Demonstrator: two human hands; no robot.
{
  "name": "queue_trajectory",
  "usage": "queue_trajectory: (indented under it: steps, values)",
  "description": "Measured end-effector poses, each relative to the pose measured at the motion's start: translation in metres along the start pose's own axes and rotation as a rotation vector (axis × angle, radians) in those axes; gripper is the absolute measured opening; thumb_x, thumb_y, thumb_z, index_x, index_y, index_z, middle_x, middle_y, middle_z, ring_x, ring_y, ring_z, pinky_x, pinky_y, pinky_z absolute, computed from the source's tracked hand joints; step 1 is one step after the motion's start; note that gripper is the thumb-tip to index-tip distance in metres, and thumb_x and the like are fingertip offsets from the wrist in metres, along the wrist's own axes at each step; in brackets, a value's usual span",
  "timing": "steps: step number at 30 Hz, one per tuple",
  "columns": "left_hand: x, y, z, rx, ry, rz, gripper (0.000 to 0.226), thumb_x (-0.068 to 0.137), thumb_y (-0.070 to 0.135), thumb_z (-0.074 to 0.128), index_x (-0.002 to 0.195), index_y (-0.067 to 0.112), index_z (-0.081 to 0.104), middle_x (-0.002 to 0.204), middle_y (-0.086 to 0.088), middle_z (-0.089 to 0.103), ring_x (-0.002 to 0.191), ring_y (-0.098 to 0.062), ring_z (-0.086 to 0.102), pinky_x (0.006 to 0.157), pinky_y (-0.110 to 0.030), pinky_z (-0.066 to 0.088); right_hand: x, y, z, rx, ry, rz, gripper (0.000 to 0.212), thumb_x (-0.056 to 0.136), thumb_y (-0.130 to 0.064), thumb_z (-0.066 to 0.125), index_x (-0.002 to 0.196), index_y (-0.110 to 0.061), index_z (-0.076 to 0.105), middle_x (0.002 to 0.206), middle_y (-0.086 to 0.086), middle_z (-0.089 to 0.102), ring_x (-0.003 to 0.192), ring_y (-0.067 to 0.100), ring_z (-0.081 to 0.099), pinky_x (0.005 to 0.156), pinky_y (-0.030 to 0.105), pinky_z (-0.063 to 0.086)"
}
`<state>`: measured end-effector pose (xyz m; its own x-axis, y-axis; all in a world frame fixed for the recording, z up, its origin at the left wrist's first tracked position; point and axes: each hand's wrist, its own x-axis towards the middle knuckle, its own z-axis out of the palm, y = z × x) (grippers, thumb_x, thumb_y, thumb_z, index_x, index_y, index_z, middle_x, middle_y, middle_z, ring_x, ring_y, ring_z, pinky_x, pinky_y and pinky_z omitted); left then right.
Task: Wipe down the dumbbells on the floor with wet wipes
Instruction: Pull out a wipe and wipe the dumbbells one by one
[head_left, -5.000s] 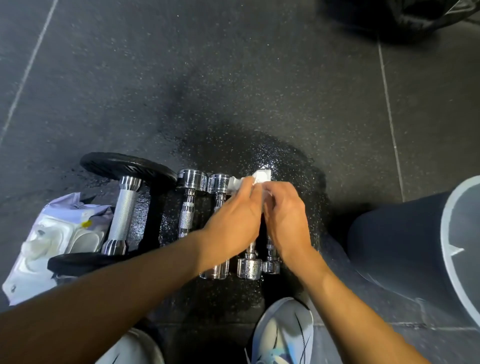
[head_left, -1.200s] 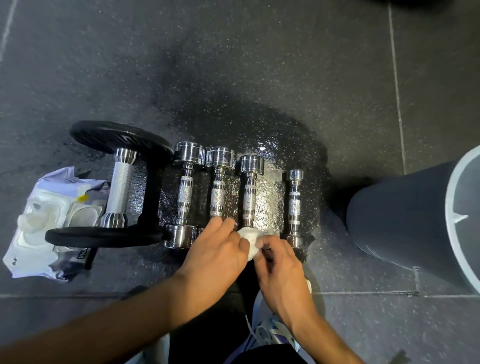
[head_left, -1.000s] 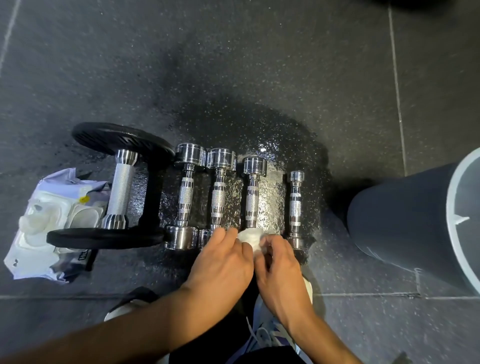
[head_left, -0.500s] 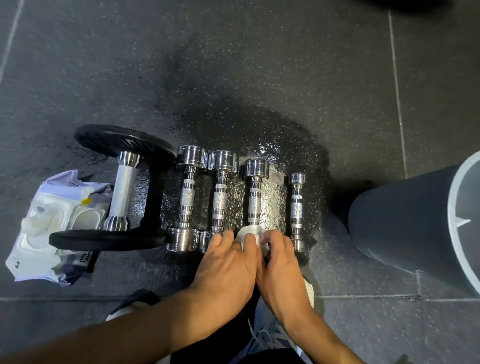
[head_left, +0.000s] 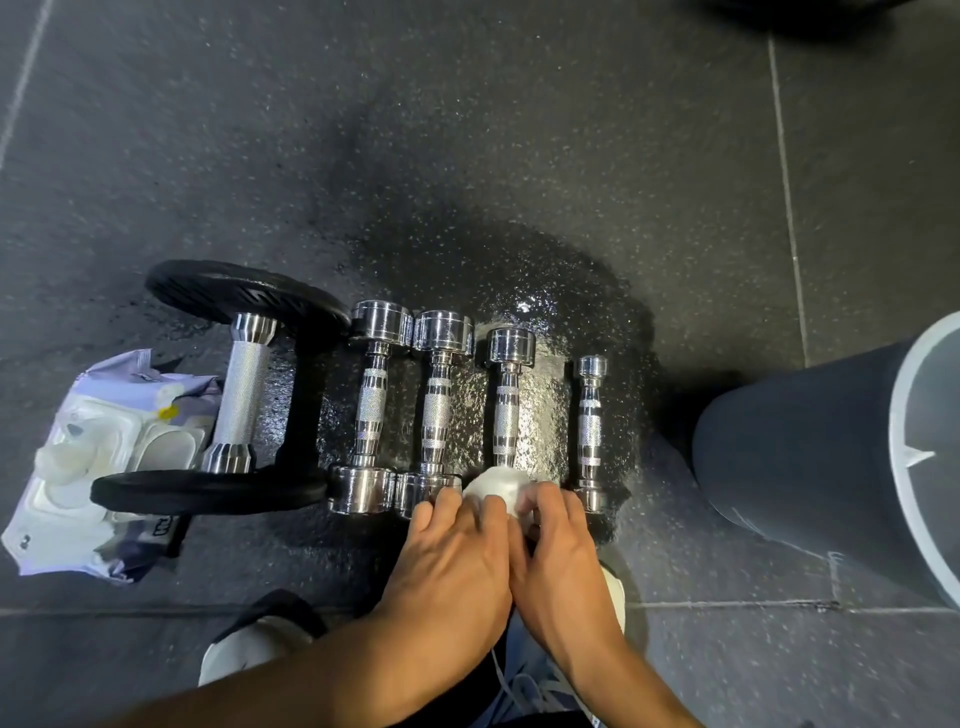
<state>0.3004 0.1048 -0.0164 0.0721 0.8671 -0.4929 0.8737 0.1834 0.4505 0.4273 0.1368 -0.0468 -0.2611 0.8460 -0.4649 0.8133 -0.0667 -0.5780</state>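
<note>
The wet wipe (head_left: 493, 486) is soft, limp and slick, and it sits bunched over the near head of the third chrome dumbbell (head_left: 506, 410). I judge the dumbbell heavy, rigid and slippery when damp; the knurled handle looks the surest hold. My left hand (head_left: 457, 551) and right hand (head_left: 561, 551) both curl around the wipe, clasping it against that head. The dumbbell lies on the floor (head_left: 467, 156), in its wet patch, with the wipe pack (head_left: 93, 467) well off left.

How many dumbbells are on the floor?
5, side by side: black-plate dumbbell leftmost, then first chrome dumbbell, second chrome dumbbell, third chrome dumbbell (near end under wet wipe), smallest chrome dumbbell rightmost.
</note>
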Motion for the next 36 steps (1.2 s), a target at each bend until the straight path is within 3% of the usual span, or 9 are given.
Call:
queue_trajectory:
  steps: [7,11,16,21,23,27,29,32,36]
  values:
    - [0.024,-0.003,-0.016,-0.131,-0.009,-0.017,0.027,0.094,0.015,0.043,0.108,0.027,0.023,0.106,0.007,0.054,0.108,-0.016,0.034,0.090,-0.032,0.025,0.030,0.001,0.000,0.072,0.068,-0.056,0.004,0.101,-0.023,0.057,0.101,-0.020,0.053,0.094,-0.004,0.059,0.087,0.009,0.055,0.078,0.027,0.045]
    - [0.045,-0.006,-0.024,-0.221,-0.069,-0.063,0.028,0.097,0.018,0.047,0.121,0.020,0.033,0.093,0.007,0.052,0.114,-0.017,0.036,0.101,-0.034,0.032,0.050,-0.003,-0.006,0.192,0.047,0.000,0.007,0.100,-0.014,0.059,0.096,-0.018,0.055,0.077,-0.001,0.066,0.068,0.013,0.061,0.065,0.034,0.051]
    - [0.066,-0.007,-0.032,-0.311,-0.150,-0.137,0.025,0.097,0.011,0.041,0.120,0.017,0.032,0.092,0.003,0.045,0.115,-0.022,0.037,0.094,-0.034,0.035,0.065,-0.014,-0.009,0.326,0.041,-0.025,0.011,0.100,-0.002,0.057,0.094,-0.011,0.057,0.072,-0.003,0.066,0.059,0.001,0.057,0.059,0.025,0.050]
    - [0.088,-0.016,-0.046,-0.490,-0.083,-0.203,0.037,0.102,0.017,0.043,0.138,0.011,0.032,0.106,-0.004,0.055,0.119,-0.027,0.051,0.095,-0.046,0.052,0.087,-0.021,-0.008,0.461,0.092,0.044,0.010,0.099,-0.004,0.062,0.092,-0.009,0.059,0.077,-0.006,0.067,0.063,-0.004,0.061,0.056,0.016,0.048]
    - [0.096,-0.018,-0.051,-0.561,-0.032,-0.204,0.042,0.103,0.020,0.044,0.143,0.013,0.031,0.119,-0.010,0.058,0.110,-0.026,0.059,0.080,-0.038,0.055,0.099,-0.025,-0.008,0.498,0.169,0.061,0.008,0.099,-0.007,0.063,0.092,-0.009,0.060,0.080,-0.005,0.068,0.065,-0.005,0.061,0.058,0.012,0.046]
    - [0.099,-0.019,-0.050,-0.688,0.026,-0.202,0.043,0.101,0.013,0.048,0.141,0.017,0.033,0.105,-0.005,0.061,0.075,-0.010,0.057,0.051,-0.022,0.039,0.118,-0.033,-0.004,0.565,0.306,0.112,0.008,0.097,-0.012,0.066,0.092,-0.013,0.061,0.081,0.001,0.071,0.065,-0.004,0.062,0.057,0.009,0.046]
    - [0.093,-0.018,-0.045,-0.692,0.053,-0.169,0.044,0.098,0.008,0.049,0.139,0.016,0.035,0.108,0.001,0.058,0.080,-0.007,0.056,0.055,-0.018,0.041,0.120,-0.035,-0.002,0.572,0.337,0.111,0.009,0.097,-0.012,0.066,0.091,-0.013,0.060,0.077,-0.001,0.069,0.061,-0.002,0.061,0.057,0.012,0.048]
    - [0.090,-0.019,-0.042,-0.741,0.056,-0.176,0.051,0.096,0.002,0.049,0.143,0.016,0.036,0.125,0.007,0.052,0.102,-0.009,0.057,0.079,-0.023,0.052,0.119,-0.036,-0.001,0.527,0.325,0.109,0.008,0.097,-0.013,0.067,0.090,-0.011,0.064,0.072,-0.010,0.066,0.060,-0.005,0.059,0.054,0.007,0.043]
    - [0.097,-0.025,-0.044,-0.647,-0.068,-0.182,0.048,0.096,0.006,0.045,0.141,0.019,0.040,0.123,-0.003,0.059,0.092,-0.015,0.061,0.060,-0.021,0.042,0.110,-0.035,-0.004,0.459,0.238,0.002,0.011,0.098,-0.014,0.069,0.089,-0.019,0.065,0.074,-0.011,0.070,0.064,-0.002,0.064,0.057,0.011,0.047]
